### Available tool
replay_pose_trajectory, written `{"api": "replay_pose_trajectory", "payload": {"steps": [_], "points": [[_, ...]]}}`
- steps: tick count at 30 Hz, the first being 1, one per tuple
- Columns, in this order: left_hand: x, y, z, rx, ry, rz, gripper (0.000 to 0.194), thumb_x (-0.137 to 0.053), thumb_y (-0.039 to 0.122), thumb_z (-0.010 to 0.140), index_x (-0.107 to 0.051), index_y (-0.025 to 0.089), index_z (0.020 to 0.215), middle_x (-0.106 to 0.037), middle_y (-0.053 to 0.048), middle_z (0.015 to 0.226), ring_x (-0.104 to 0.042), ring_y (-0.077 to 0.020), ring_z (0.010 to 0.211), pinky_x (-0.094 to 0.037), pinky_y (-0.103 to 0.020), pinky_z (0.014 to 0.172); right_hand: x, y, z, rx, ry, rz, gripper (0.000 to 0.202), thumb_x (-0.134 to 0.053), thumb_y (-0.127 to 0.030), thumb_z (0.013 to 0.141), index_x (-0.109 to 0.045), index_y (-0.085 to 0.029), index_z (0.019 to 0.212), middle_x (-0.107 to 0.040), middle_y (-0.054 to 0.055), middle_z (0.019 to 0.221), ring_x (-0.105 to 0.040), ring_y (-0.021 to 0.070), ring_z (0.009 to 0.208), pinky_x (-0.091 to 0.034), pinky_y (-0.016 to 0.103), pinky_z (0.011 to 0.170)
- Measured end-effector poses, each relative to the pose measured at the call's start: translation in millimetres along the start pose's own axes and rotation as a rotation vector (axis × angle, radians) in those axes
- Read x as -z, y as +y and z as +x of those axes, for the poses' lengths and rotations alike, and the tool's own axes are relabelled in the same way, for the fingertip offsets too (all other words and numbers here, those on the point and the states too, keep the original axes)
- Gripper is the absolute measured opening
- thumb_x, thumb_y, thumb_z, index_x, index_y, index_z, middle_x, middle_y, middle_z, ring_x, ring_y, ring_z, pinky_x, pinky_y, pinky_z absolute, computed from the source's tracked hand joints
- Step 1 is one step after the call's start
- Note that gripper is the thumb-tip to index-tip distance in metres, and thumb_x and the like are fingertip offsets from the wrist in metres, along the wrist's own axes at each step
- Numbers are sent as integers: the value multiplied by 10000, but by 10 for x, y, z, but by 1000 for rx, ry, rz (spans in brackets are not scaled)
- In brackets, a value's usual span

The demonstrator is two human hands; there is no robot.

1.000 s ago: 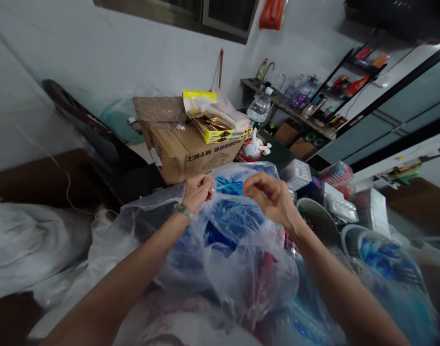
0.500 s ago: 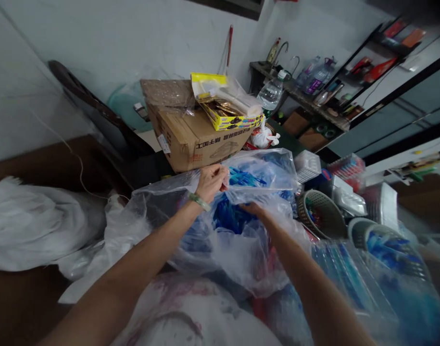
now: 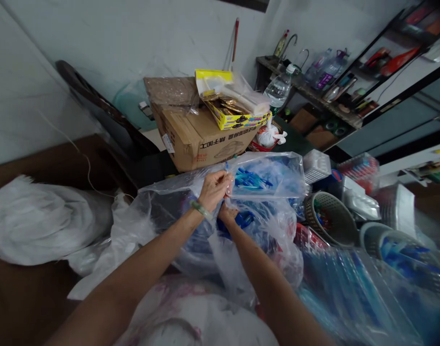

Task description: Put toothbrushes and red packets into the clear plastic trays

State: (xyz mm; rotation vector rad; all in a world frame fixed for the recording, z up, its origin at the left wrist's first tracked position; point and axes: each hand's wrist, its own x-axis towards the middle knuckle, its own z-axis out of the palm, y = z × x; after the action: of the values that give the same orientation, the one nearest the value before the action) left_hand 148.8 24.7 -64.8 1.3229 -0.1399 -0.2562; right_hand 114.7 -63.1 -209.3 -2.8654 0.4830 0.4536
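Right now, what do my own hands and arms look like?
Both forearms are bare, with no sleeves in view. Your left hand is ungloved, with a pale green bangle around its wrist. Your right hand is ungloved too, no bangle visible.

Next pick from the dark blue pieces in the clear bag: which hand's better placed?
Right, probably: the right hand is lower, close beside the dark blue pieces; the left hand is above, fingertips pinched at clear plastic.

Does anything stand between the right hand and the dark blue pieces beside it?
Nothing visible does: the right hand is close beside the dark blue pieces. Just above in the view, the left hand pinches clear plastic.
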Motion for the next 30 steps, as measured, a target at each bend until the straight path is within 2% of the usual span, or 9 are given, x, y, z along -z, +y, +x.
{"api": "replay_pose_trajectory", "payload": {"steps": [6,9,13,16,19,22,24,27,30], "points": [[54,42,-51,-17,9,84,246,-541,248,766,-504,154,542,-445,30,434,-411,-76,388,-315,-191,377,97,60,-197,-55,-82,41,449,-524,-378,841,-532,-209,1256,-636,134,1139,-617,243,1035,-473,310,822],[83,80,-38,-18,3,141,260,-531,237,769,-503,152,524,-452,27,426,-415,-78,384,-322,-194,384,174,112,-288,-47,-92,77,535,-561,-353,792,-491,-214,1304,-650,118,1122,-628,240,1015,-477,299,797],[102,132,29,-19,16,120,253,-542,229,749,-496,150,512,-456,32,427,-410,-67,377,-313,-180,381,435,204,-428,168,42,115,696,-603,-275,705,-412,-205,1371,-692,86,1002,-647,247,942,-474,312,808],[127,171,97,-12,23,94,231,-555,227,730,-501,149,519,-459,33,426,-412,-60,371,-296,-168,371,752,309,-685,406,97,196,663,-606,-226,667,-471,-222,1317,-697,34,865,-656,212,798,-490,294,759],[166,179,137,5,5,94,212,-577,272,724,-534,148,558,-485,24,442,-439,-74,372,-316,-174,364,1162,423,-1055,505,196,470,606,-610,-202,678,-481,-224,1270,-668,-8,817,-624,152,654,-506,253,638],[177,141,115,12,-49,97,221,-578,322,730,-561,145,599,-496,22,453,-453,-86,370,-332,-182,357,1704,451,-1390,565,446,710,550,-649,-216,705,-488,-238,1230,-649,-9,859,-619,139,653,-521,258,604],[154,101,70,14,-70,90,228,-583,339,729,-561,148,607,-495,24,456,-456,-87,373,-335,-181,356,2113,373,-1514,602,630,762,569,-686,-210,688,-499,-253,1223,-643,-13,852,-618,141,654,-528,268,609],[109,47,4,27,-101,101,251,-580,335,733,-530,155,565,-481,27,440,-454,-83,372,-332,-176,359,2608,142,-1464,715,831,668,617,-679,-186,676,-482,-263,1255,-646,5,940,-629,162,745,-532,306,709],[124,23,-4,34,-102,73,249,-573,340,745,-546,154,581,-488,27,445,-459,-85,369,-328,-179,359,2719,-48,-1143,891,807,397,636,-638,-197,694,-452,-250,1300,-643,32,1054,-624,193,885,-500,337,830]]}}
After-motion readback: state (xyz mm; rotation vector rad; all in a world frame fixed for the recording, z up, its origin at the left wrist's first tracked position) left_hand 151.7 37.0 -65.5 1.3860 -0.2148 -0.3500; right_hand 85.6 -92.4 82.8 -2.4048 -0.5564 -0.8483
